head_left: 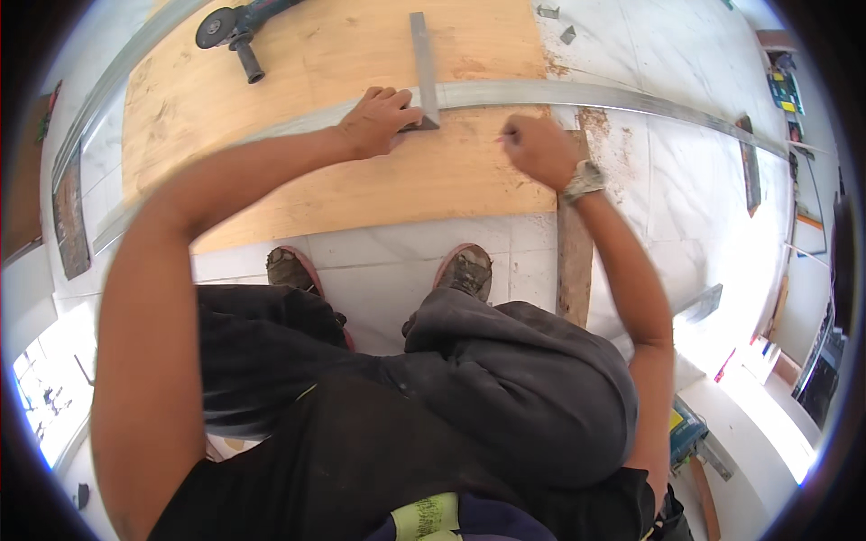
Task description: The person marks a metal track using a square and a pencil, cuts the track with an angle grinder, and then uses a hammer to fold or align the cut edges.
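Head view: a metal square (422,54) lies across a long metal bar (559,94) over a wooden board (298,194); its blade's long axis points away from the person, while the bar runs left to right. The left hand (383,123) closes on the square's near end, beside the bar. The right hand (541,151), near the bar, is narrowly curled; blur hides whether it holds anything.

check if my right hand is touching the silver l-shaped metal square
Apart: the head view shows flat tan wooden board between the right hand and the square.
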A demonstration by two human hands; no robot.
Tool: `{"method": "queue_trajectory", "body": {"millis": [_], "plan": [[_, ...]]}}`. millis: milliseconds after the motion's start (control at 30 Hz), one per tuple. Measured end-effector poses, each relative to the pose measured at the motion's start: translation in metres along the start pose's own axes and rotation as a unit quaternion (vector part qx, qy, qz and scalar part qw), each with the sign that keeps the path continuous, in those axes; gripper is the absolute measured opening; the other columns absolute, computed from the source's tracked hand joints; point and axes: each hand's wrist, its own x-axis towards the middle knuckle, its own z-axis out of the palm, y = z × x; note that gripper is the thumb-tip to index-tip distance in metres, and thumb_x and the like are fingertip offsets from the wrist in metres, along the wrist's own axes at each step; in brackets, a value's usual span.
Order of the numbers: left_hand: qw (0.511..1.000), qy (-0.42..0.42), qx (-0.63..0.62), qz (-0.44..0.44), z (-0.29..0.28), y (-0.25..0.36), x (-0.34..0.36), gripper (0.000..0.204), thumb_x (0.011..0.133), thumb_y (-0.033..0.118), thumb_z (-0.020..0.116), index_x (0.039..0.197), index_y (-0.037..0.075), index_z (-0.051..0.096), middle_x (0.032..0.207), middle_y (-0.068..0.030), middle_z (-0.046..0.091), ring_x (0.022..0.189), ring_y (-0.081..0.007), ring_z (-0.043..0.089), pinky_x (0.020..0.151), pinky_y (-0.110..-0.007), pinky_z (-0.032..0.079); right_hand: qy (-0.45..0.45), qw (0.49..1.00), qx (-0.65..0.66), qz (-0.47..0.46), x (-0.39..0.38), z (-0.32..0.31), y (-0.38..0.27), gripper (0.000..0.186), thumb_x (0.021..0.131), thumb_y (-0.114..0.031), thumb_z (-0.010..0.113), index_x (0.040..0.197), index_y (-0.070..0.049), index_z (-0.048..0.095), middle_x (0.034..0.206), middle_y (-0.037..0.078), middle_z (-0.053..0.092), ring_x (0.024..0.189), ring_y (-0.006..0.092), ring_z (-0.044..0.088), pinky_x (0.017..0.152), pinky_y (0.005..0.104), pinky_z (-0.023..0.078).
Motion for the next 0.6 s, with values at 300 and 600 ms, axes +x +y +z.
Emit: {"method": "queue_trajectory", "body": {"millis": [300,600], "plan": [[0.927,-0.269,-0.118,0.234,-0.025,0.002,-0.098,0.016,0.087,0.011,0.066,0.103,0.013,0.067,0.102,-0.0139,0.05,0.094,-0.0341,0.053,0.083,-0.043,0.047,-0.016,0.981,-0.191,0.0,0.028,-0.124,0.074,0.02,0.09,-0.003,0.049,0.096,-0.002,0.067,0.087,0.019,0.069,0.082,0.0374,0.065,0.079,0.0466,0.051],[0.986,-0.155,-0.06,0.021,-0.076,-0.061,-0.138,0.067,0.071,0.02,0.089,0.133,0.014,0.064,0.127,-0.0205,0.058,0.123,-0.0401,0.053,0.107,-0.049,0.042,-0.136,0.941,-0.308,-0.046,0.087,0.029,0.082,0.039,0.078,-0.005,0.07,0.116,-0.003,0.062,0.125,0.018,0.062,0.12,0.0348,0.06,0.094,0.0475,0.054]]}}
